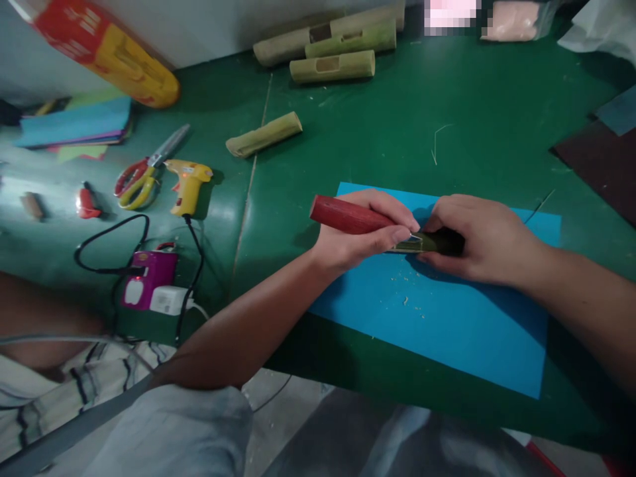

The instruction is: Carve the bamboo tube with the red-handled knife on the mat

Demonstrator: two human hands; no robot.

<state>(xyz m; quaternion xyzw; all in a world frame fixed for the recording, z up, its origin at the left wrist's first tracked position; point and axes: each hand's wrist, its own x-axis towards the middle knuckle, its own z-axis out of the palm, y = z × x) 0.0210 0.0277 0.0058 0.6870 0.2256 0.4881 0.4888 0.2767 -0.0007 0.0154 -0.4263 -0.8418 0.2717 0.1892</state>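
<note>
My left hand (pixel 355 232) is closed around a carving knife with a thick red wooden handle (pixel 348 215). Most of the blade is hidden by the fingers; its thin tip meets the bamboo near the thumb. Under that tip lies a short green bamboo tube (pixel 428 242), with a pale cut opening on its upper side. My right hand (pixel 470 232) grips the tube at its right end, thumb and fingers on either side. Both hands rest over a blue sheet (pixel 462 331), where small bamboo shavings (pixel 405 300) are scattered just in front of the tube.
Bamboo pieces (pixel 332 66) lie at the back, with another tube (pixel 265 134) nearer. To the left are scissors (pixel 152 169), a yellow glue gun (pixel 191 185), a purple power strip (pixel 149 278) with cords, a red cutter (pixel 87 201) and a large bottle (pixel 112 53). Another person's leg shows at far left.
</note>
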